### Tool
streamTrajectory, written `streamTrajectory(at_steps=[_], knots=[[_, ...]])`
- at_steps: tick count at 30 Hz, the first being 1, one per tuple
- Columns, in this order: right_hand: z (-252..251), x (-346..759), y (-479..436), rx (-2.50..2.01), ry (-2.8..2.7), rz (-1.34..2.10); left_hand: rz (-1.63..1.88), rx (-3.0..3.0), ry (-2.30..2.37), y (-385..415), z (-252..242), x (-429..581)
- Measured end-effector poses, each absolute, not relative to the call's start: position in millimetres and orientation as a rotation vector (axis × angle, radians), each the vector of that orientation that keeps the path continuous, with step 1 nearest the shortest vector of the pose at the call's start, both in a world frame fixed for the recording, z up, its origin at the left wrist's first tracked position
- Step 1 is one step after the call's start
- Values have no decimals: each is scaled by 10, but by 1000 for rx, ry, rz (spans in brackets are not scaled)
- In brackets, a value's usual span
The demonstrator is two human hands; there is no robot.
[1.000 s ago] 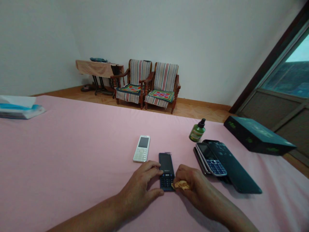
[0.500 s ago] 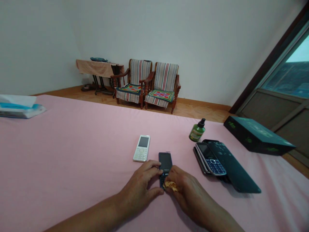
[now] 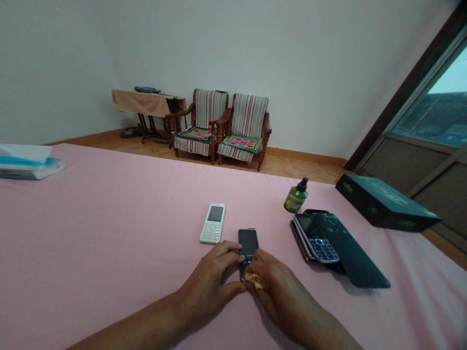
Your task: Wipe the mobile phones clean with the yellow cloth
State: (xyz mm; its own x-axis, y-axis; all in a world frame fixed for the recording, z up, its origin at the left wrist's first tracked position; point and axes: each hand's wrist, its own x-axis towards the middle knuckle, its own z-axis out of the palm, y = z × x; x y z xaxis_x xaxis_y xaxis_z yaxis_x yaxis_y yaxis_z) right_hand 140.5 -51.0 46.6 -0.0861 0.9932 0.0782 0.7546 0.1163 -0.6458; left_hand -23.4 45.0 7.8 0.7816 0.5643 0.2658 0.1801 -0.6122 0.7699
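The left hand [image 3: 209,274] stands half open, its fingertips [image 3: 229,252] pressed against the left edge of a dark phone [image 3: 248,244], with the thumb lower down, near the sheet. The right hand [image 3: 272,287] is closed on a crumpled yellowish cloth [image 3: 252,280], pinching it against the lower end of the phone and hiding most of the keypad. The phone lies flat on a pink bed [image 3: 109,228], between the hands. A white phone [image 3: 212,223] lies just to its left, apart from the left hand. To the right, a keypad phone [image 3: 315,243] rests on another dark handset, beside a long black phone [image 3: 350,250], and these sit near the right hand. Beyond them stands a green pump bottle [image 3: 296,197], its contents hidden by the opaque wall. A closed dark teal box [image 3: 383,206] lies near the bed's right edge, so its contents cannot be seen. A wrapped tissue pack [image 3: 25,167] sits at the bed's far left, well apart from the hands, across a wide stretch of sheet. Past the bed's far edge lies a wooden floor [image 3: 292,170].
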Motion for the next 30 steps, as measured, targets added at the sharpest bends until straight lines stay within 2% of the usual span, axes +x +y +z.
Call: streamTrajectory(at_steps=[11,20,30], knots=[[314,1395,-506,-1717,-1905,591,652,2196,557,461,65,-225],[560,1670,-633,-1835,-1895,597,629,2174,584,456,92,-238],[522,1483,-568,-1720,-1849,703,626,2199,568,471,64,-232]])
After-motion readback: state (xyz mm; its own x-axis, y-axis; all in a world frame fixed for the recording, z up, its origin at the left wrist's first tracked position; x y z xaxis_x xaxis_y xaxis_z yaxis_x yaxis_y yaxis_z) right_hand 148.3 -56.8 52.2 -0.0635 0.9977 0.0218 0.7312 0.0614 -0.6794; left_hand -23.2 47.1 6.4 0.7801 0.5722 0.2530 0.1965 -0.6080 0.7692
